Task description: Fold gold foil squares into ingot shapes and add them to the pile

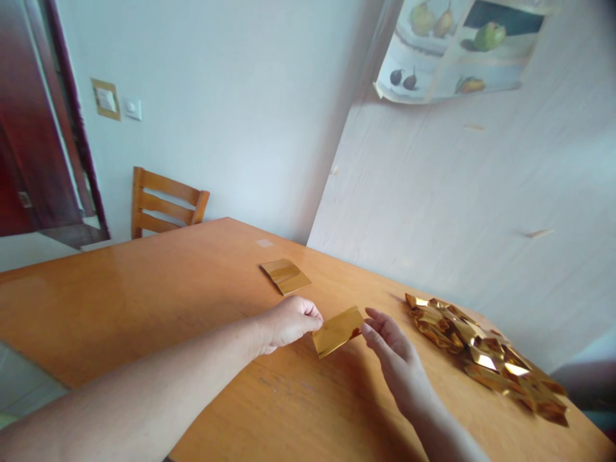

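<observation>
Clock directions run around the foil in hand. A wooden table (144, 282), smooth, orange-brown and faintly glossy with scuffs near its front, spreads beneath everything. From 11 o'clock rises a flat, pale, plain wall (240, 96); toward 1 o'clock stands a whitish board (433, 192) with fine streaks and small torn scraps stuck on. At 10 o'clock is a dark red-brown door (33, 128) with a soft sheen, and, nearer, a wooden chair (166, 202) with straight horizontal slats.

At 1 o'clock a paper poster (457, 51) of painted fruit hangs, its lower edge curling. At 3 o'clock lies a pile (486, 359) of shiny gold shapes, creased, angular and pointed, throwing bright glints.

The left hand (293, 324), at 9 o'clock, pinches the foil's near-left edge between thumb and fingers. The right hand (392, 350), at 3 o'clock, has curved, parted fingers with the thumb at the opposite edge; whether it grips cannot be told. Between them the foil (338, 332), a thin, mirror-smooth gold rectangle, tilts above the table.

Between 10 and 11 o'clock sits a flat gold stack (286, 276), roughly square, its top slightly bowed. Farther that way, a small pale patch (264, 243) marks the wood.
</observation>
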`<state>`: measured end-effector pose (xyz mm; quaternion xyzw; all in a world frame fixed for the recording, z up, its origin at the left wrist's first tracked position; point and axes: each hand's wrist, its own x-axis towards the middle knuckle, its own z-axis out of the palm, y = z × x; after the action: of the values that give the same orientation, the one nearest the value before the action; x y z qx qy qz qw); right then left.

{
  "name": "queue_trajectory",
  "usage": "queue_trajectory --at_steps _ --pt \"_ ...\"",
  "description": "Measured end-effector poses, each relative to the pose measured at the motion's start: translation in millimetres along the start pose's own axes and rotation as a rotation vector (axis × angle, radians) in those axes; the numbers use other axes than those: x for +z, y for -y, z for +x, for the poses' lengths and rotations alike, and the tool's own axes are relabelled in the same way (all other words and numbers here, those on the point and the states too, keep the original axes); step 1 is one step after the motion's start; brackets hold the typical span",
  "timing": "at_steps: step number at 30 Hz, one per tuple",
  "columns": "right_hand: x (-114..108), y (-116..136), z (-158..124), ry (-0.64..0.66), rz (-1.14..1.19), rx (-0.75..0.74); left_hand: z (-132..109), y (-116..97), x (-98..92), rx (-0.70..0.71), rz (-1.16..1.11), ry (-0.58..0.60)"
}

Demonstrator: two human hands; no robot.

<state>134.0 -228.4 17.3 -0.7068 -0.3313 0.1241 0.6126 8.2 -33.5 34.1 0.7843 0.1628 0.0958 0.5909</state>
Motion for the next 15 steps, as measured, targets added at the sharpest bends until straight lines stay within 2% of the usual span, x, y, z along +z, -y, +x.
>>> queue_trajectory --at_steps 5,15 --pt "2.1 -0.2 -0.1 -0.042 0.091 0.058 -1.5 -0.7 0.9 0.01 0.052 0.035" --pt "7.6 -14.7 2.1 0.044 0.125 0.1 -3.0 8.1 5.1 -0.029 0.241 0.102"
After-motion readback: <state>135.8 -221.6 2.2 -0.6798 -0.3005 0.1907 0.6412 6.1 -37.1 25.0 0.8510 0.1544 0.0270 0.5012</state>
